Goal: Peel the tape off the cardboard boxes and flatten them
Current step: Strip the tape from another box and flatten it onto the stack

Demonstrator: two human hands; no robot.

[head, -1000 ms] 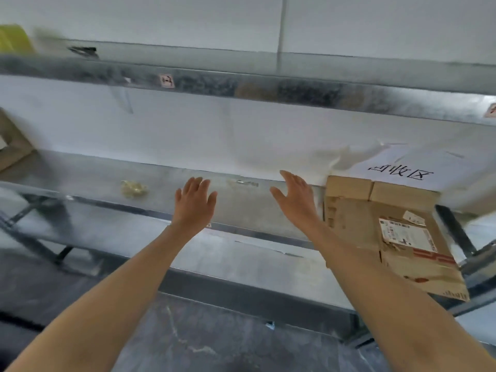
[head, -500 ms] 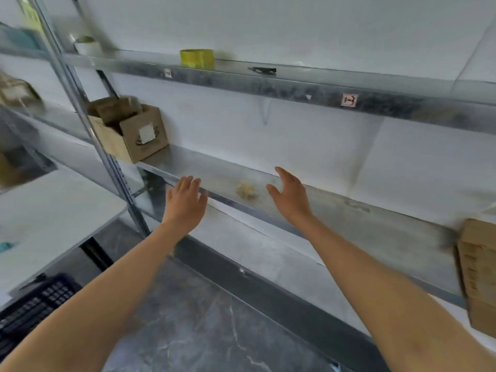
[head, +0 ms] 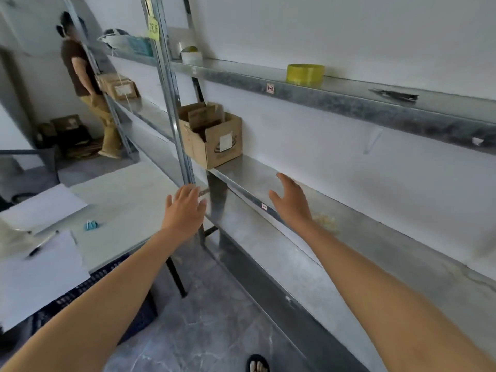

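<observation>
Left hand (head: 185, 210), right hand (head: 292, 204) seemingly empty, cardboard box (head: 212, 135) beyond.

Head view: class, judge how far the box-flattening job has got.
Done: nothing flattened shows clearly. In hand: nothing; the left hand and right hand are open and empty, stretched toward the shelf. Left: the open cardboard box stands unflattened on it, and a second box sits farther along.

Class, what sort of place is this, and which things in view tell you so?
Probably a storeroom or packing area: long metal shelves, an open cardboard box on one, and a yellow tape roll on the shelf above.
</observation>
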